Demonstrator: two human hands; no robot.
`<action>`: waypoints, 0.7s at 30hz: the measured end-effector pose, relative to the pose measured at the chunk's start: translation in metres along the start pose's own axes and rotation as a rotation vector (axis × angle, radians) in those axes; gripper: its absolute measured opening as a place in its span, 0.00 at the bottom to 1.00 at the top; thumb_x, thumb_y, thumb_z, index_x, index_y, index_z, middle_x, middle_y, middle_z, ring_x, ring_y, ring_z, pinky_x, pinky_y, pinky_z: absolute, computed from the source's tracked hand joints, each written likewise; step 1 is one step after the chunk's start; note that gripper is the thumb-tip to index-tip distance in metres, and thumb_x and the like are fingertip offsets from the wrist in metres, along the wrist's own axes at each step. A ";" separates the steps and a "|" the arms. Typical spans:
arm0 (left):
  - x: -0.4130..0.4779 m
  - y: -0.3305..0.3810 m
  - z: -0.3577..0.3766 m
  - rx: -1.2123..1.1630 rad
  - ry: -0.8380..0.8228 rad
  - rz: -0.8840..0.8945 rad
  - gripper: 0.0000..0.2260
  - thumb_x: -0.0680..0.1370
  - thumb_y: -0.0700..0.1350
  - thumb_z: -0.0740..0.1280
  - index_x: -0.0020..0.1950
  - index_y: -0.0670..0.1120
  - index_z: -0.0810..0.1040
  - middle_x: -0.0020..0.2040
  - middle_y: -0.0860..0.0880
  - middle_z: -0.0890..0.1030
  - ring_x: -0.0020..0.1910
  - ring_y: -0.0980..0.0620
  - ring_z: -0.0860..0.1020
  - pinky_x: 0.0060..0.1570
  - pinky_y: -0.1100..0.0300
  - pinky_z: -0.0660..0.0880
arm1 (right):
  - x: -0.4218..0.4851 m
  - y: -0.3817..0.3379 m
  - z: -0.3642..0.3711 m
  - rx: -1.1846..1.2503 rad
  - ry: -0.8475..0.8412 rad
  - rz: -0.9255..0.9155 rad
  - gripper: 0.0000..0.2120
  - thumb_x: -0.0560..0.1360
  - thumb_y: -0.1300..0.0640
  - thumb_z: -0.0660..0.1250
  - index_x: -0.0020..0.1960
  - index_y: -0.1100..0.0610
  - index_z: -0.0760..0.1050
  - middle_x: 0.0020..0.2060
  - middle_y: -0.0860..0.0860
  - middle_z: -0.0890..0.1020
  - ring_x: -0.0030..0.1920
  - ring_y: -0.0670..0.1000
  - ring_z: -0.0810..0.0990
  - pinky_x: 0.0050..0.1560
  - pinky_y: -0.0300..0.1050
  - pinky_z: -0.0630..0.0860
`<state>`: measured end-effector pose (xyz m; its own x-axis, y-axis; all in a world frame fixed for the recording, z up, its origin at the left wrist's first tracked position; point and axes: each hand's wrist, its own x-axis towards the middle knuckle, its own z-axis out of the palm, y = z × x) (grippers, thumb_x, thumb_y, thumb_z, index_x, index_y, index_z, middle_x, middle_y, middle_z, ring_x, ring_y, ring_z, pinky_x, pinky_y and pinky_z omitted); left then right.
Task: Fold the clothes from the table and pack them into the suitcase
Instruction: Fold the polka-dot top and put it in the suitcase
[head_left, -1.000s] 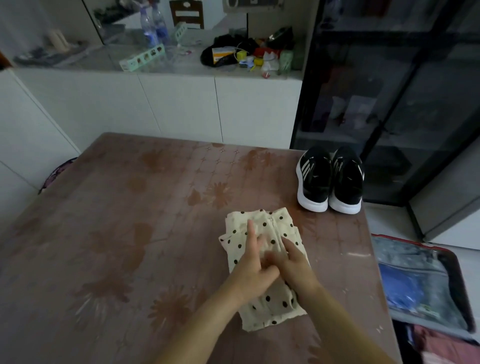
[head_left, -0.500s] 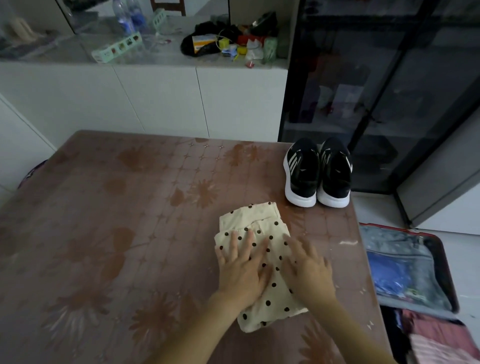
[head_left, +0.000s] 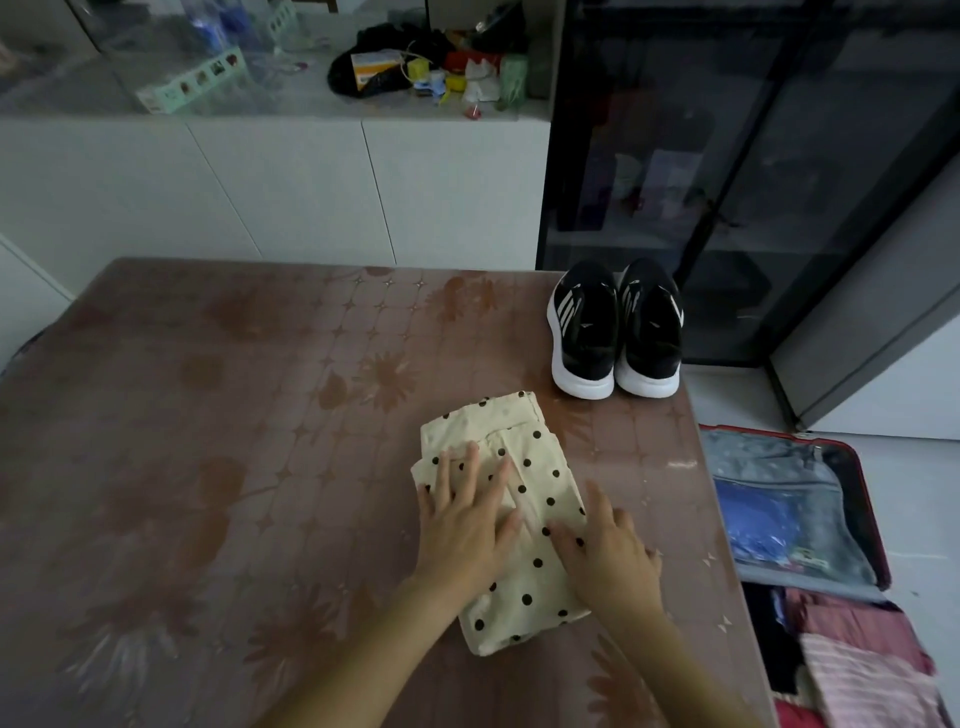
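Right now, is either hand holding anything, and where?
Nothing is held. Left hand presses flat on the folded spotted cloth; right hand rests on its right edge.

We see soft matt cloth in the polka-dot garment (head_left: 524, 525), a glossy printed cover on the counter (head_left: 260, 415), and shoes (head_left: 615, 330) with smooth white soles.

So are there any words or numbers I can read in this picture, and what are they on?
No words can be read here.
Orange and white box: print too blurred.
Mint green box: lettering too small.
Black shoes: white stripes only, no letters.
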<state>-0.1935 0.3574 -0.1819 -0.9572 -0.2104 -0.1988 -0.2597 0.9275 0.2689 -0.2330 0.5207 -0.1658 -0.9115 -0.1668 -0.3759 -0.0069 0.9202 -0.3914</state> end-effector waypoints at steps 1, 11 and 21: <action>-0.006 0.002 0.000 -0.014 -0.010 0.013 0.29 0.75 0.66 0.40 0.75 0.62 0.41 0.76 0.52 0.34 0.74 0.44 0.31 0.72 0.38 0.43 | -0.002 -0.001 -0.001 -0.018 -0.030 0.016 0.28 0.76 0.38 0.55 0.72 0.47 0.52 0.60 0.49 0.74 0.59 0.53 0.75 0.63 0.59 0.64; -0.105 -0.013 0.014 -0.059 -0.004 0.002 0.30 0.73 0.67 0.42 0.75 0.64 0.47 0.77 0.54 0.34 0.73 0.48 0.30 0.71 0.45 0.40 | -0.089 -0.007 0.026 0.015 -0.209 -0.215 0.35 0.80 0.51 0.54 0.76 0.57 0.34 0.51 0.50 0.81 0.48 0.54 0.81 0.46 0.45 0.71; -0.150 -0.007 0.018 -0.324 0.183 -0.386 0.52 0.69 0.66 0.66 0.75 0.50 0.31 0.76 0.44 0.34 0.75 0.45 0.34 0.74 0.45 0.44 | -0.062 -0.010 -0.004 0.066 0.326 -0.416 0.22 0.75 0.47 0.65 0.68 0.49 0.68 0.57 0.50 0.77 0.57 0.53 0.76 0.64 0.57 0.65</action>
<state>-0.0460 0.3881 -0.1710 -0.7832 -0.5948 -0.1811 -0.5960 0.6352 0.4912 -0.1783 0.5235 -0.1349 -0.9178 -0.3844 0.0990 -0.3788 0.7736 -0.5079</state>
